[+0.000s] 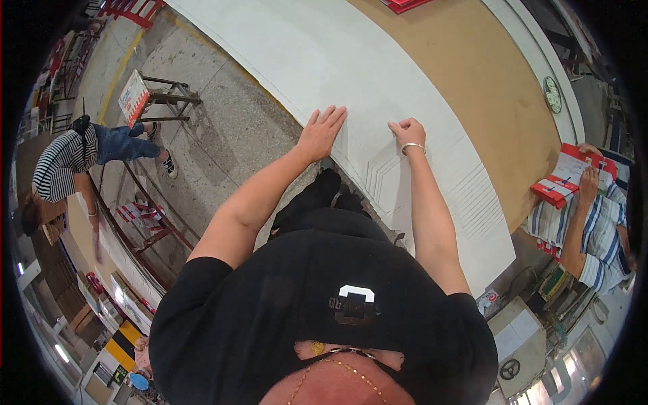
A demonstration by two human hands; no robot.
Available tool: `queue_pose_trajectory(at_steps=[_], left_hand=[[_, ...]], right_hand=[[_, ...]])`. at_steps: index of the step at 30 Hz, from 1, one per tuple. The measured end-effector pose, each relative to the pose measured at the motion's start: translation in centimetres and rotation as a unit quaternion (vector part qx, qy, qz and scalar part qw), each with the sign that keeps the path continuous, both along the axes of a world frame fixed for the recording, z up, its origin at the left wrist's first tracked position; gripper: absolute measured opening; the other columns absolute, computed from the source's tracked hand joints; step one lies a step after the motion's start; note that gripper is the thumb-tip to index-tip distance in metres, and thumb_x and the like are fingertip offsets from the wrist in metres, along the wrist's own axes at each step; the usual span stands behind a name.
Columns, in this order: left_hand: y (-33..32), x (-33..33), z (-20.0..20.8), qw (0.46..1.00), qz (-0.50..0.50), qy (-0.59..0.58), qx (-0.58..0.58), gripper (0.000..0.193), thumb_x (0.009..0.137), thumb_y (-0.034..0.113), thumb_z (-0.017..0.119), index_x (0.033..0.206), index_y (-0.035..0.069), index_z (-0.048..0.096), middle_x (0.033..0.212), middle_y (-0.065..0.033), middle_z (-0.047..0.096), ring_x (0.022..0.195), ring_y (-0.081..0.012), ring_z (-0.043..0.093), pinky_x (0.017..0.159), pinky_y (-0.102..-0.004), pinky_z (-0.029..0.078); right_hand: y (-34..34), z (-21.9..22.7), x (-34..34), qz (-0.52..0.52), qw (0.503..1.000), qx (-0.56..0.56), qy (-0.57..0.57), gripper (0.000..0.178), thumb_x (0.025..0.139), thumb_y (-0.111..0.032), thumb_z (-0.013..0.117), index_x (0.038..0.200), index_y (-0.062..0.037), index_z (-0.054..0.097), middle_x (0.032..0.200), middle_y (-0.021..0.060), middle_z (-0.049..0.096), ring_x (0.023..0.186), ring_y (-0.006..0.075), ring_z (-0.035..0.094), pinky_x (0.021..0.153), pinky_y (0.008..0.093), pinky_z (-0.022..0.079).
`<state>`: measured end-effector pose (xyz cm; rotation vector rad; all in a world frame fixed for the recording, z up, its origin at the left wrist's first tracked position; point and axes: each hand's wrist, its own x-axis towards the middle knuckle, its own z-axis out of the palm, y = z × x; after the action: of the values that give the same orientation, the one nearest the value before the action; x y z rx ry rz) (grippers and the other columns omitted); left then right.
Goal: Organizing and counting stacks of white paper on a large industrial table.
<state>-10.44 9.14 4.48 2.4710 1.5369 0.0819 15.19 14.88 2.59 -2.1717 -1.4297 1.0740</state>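
My left hand lies with its fingers stretched out at the near-left edge of a long white sheet surface. Over the same surface, to the right, my right hand has its fingers curled in, with thumb and forefinger together. Whether anything thin is pinched there cannot be made out. A light bracelet circles the right wrist. Near both hands, fine parallel lines run across the white surface, like fanned edges of stacked sheets. More such lines show right of my right forearm.
Beyond the white sheets runs a brown tabletop. At the right, a person in a striped shirt holds red-and-white flat packages. On the left stand a small stool and a bending person in stripes.
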Motion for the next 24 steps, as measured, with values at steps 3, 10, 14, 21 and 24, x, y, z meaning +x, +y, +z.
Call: queue_pose_trajectory(at_steps=[3,10,14,21,24], left_hand=[[-0.1,0.2,-0.2,1.000,0.007,0.002,-0.004,0.064,0.075,0.005,0.047,0.136,0.007,0.029,0.144,-0.0039,0.023,0.132,-0.0238,0.023,0.105,-0.0461,0.023],[-0.3,1.0,0.8,0.999,0.037,-0.015,-0.017,0.065,0.074,0.005,0.047,0.136,0.005,0.028,0.144,-0.0058,0.022,0.133,-0.0244,0.022,0.105,-0.0458,0.022],[-1.7,2.6,1.5,0.999,-0.013,-0.042,0.017,0.066,0.073,0.004,0.048,0.136,0.004,0.027,0.144,-0.0077,0.022,0.133,-0.0259,0.022,0.106,-0.0447,0.022],[-2.5,3.4,0.6,0.995,0.025,-0.085,-0.043,0.062,0.075,0.004,0.045,0.134,0.001,0.027,0.142,-0.0114,0.024,0.131,-0.0280,0.024,0.106,-0.0425,0.023],[-2.4,3.0,0.1,0.994,0.016,-0.100,-0.039,0.060,0.075,0.004,0.044,0.133,0.000,0.029,0.142,-0.0117,0.025,0.131,-0.0280,0.025,0.105,-0.0421,0.024]], right_hand=[[-0.1,-0.4,-0.4,-0.015,1.000,0.009,-0.025,0.036,0.060,-0.035,0.076,0.072,-0.0047,0.060,0.072,0.0097,0.064,0.065,0.0216,0.060,0.063,0.0329,0.049],[0.2,1.0,0.5,0.024,1.000,0.006,0.002,0.036,0.063,-0.037,0.074,0.074,-0.0051,0.061,0.074,0.0108,0.064,0.068,0.0221,0.061,0.065,0.0337,0.049],[-1.5,2.4,2.9,0.085,0.996,-0.014,-0.025,0.038,0.064,-0.038,0.072,0.079,-0.0048,0.061,0.078,0.0105,0.064,0.072,0.0230,0.060,0.068,0.0334,0.048],[-4.0,0.9,5.6,0.059,0.998,-0.013,0.014,0.040,0.060,-0.032,0.079,0.080,-0.0031,0.060,0.073,0.0057,0.061,0.065,0.0153,0.055,0.063,0.0287,0.047],[-4.0,-0.3,5.5,0.020,1.000,-0.015,0.019,0.038,0.060,-0.031,0.079,0.079,-0.0032,0.060,0.074,0.0055,0.061,0.066,0.0145,0.056,0.064,0.0283,0.047]])
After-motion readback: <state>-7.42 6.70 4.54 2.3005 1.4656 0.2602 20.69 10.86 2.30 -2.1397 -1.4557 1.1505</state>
